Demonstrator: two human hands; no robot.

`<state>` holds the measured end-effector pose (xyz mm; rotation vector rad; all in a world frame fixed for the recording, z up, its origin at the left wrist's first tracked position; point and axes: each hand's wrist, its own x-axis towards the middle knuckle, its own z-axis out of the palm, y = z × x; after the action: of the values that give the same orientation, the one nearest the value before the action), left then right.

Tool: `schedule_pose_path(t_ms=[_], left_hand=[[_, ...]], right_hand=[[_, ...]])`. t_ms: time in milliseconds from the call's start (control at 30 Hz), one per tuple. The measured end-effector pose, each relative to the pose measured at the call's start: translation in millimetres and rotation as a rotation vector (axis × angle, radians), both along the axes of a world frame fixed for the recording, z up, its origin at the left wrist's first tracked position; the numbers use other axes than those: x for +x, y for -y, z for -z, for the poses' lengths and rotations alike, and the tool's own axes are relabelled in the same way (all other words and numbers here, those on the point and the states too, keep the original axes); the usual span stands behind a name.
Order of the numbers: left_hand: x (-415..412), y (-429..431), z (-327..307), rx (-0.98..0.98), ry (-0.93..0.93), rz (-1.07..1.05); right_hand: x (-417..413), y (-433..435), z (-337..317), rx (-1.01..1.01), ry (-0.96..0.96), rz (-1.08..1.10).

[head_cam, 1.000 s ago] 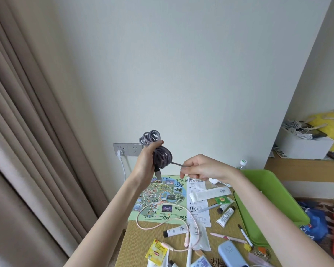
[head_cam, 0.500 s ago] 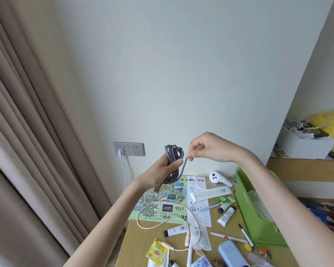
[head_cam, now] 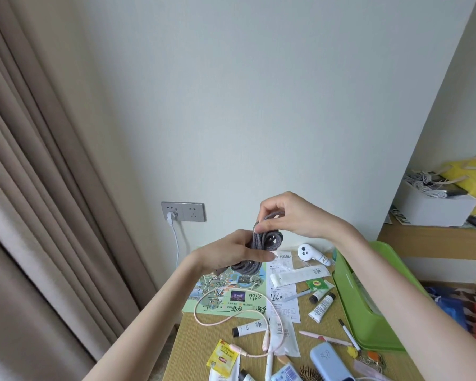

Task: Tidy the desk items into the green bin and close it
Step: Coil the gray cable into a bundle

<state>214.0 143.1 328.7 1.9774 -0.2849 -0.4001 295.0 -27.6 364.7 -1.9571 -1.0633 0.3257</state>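
A coiled grey braided cable point(head_cam: 261, 243) hangs in the air above the far end of the desk. My left hand point(head_cam: 231, 251) grips the coil from the left, thumb across its lower loops. My right hand point(head_cam: 289, 215) pinches the coil's top from above. The green bin point(head_cam: 352, 306) stands open at the desk's right side, partly hidden behind my right forearm. A pink cable point(head_cam: 220, 320), small tubes point(head_cam: 249, 328), pens point(head_cam: 348, 335), a yellow tea packet point(head_cam: 223, 358) and a light blue case point(head_cam: 331, 362) lie on the wooden desk point(head_cam: 193, 345).
A map sheet point(head_cam: 231, 294) and receipts point(head_cam: 283, 298) cover the desk's far part, with a white device point(head_cam: 311, 253) by the wall. A wall socket point(head_cam: 182, 211) holds a white plug. Curtains hang at left. A shelf at right carries a white box point(head_cam: 434, 206).
The cable coil and both hands have come lower and rightward. My right hand went from pulling the cable's end to pinching the top of the coil. The green bin's raised lid is no longer seen.
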Motion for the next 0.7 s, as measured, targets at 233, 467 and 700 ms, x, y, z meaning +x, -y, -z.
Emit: schedule_pose_path(t_ms=[233,467,700], left_hand=[[3.6,-12.5,5.3,-0.06,0.1,-0.141],[-3.7,-5.3,-0.8,-0.184,0.063,0.057],[4.3,-6.7,-5.2,-0.435,0.166,-0.293]], right_hand=[[-0.3,3.4,-5.8,-0.001,0.027,0.079],[0.7,7.5,-9.8,-0.03,-0.267,0.007],[-0.8,2.3,26.2,0.206,-0.345,0.227]])
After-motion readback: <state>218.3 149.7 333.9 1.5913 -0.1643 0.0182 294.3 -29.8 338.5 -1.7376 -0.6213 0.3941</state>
